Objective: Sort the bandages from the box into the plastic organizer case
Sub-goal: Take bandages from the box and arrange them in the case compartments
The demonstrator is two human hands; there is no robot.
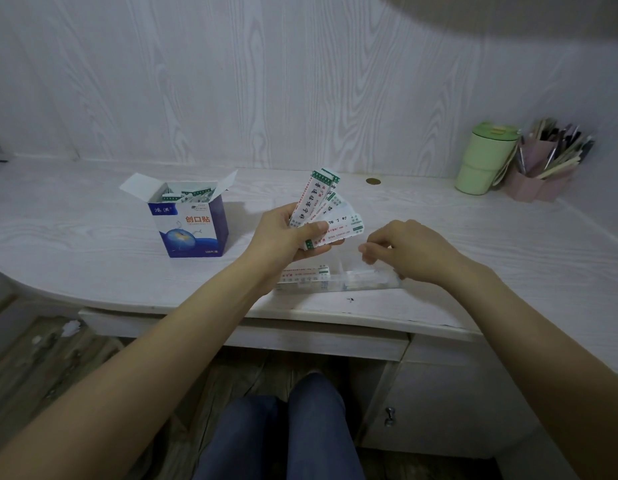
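Observation:
A blue and white bandage box (pixel 193 223) stands open on the desk at the left, with more wrapped bandages inside. My left hand (pixel 286 237) holds a fan of several white wrapped bandages (pixel 321 206) above the desk, thumb pressed on them. My right hand (pixel 408 251) hovers just right of the fan, fingers loosely curled with nothing visible in them. Below both hands lies the clear plastic organizer case (pixel 349 280), with bandages (pixel 305 273) in its left part. My hands hide part of the case.
A green lidded cup (pixel 484 157) and a pink pen holder (pixel 543 168) full of pens stand at the back right. A small round brass disc (pixel 373 181) sits near the wall. The white desk's (pixel 92 237) front edge curves at the left; my knees are under it.

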